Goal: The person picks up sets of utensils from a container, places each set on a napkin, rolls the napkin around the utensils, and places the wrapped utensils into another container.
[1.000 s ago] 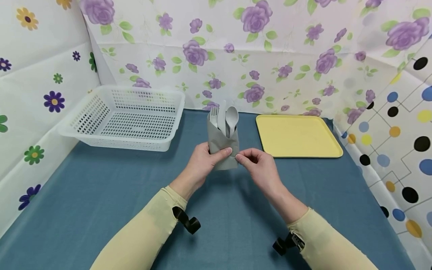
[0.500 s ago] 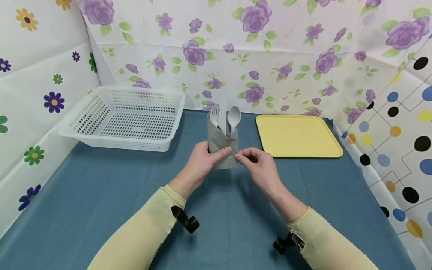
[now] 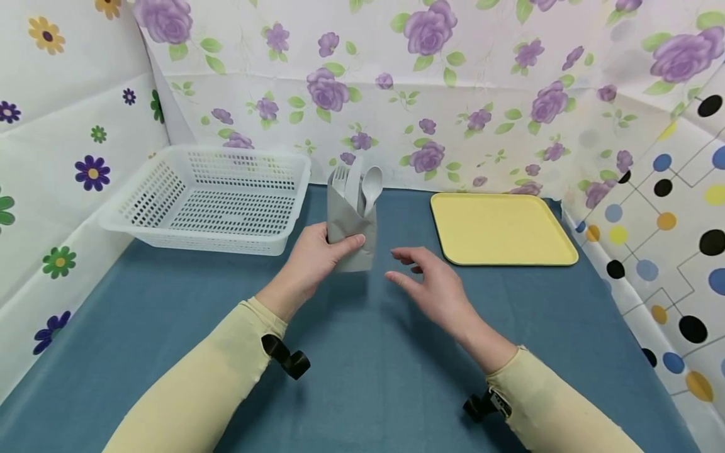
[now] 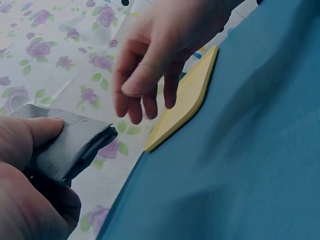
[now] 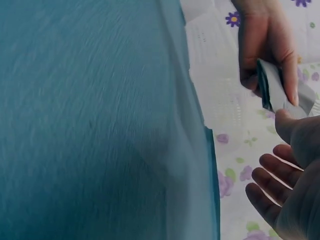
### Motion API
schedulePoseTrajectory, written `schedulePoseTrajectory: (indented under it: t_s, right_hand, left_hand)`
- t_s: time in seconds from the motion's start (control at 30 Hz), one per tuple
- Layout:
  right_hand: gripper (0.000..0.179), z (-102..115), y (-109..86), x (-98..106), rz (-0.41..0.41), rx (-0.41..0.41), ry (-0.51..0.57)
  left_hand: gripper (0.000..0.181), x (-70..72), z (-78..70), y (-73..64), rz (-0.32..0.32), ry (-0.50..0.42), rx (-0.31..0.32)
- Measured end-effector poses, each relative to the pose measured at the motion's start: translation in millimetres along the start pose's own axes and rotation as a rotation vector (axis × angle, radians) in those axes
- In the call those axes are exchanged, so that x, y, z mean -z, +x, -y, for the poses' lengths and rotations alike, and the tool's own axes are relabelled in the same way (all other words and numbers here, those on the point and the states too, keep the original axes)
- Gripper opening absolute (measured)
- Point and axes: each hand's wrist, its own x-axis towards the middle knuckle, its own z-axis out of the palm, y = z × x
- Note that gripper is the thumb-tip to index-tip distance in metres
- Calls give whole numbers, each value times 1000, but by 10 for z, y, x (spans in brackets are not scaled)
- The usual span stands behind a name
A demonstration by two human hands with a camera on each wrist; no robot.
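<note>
My left hand grips a folded grey napkin pouch, thumb across its front, upright above the table. Out of its top stick a white fork, a white knife and a white spoon. In the left wrist view the lower end of the pouch points toward the other hand. My right hand is apart from the pouch, just to its right, fingers loosely bent and thumb spread, with nothing in it. The right wrist view shows its fingers spread below the pouch.
A white perforated plastic basket stands at the back left of the blue-covered table. At the back right lies a flat yellow tray. Flower-patterned and dotted sheets hang around the back and sides.
The right thumb and fingers have let go of the pouch's right edge and spread apart. The left hand has carried the pouch with the cutlery to the left and slightly away.
</note>
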Motion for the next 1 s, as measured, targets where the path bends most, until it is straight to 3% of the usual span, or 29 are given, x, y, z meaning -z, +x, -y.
schedulePoseTrajectory:
  t_s: [0.2,0.37,0.6,1.0]
  right_hand:
    - [59,15,35,1,0,115,-205]
    - [64,32,80,-12,-3,205,-304]
    - [69,49,186,-69,-4,346,-354]
    - [74,236,458,-228,90,519,-387]
  left_hand:
    - [45,227,-121,21,2,100,-13]
    - [47,418,-179,54,-10,173,2]
    - [50,732,-274,81,-28,249,40]
    - [60,1272,-440,118,-55,429,74]
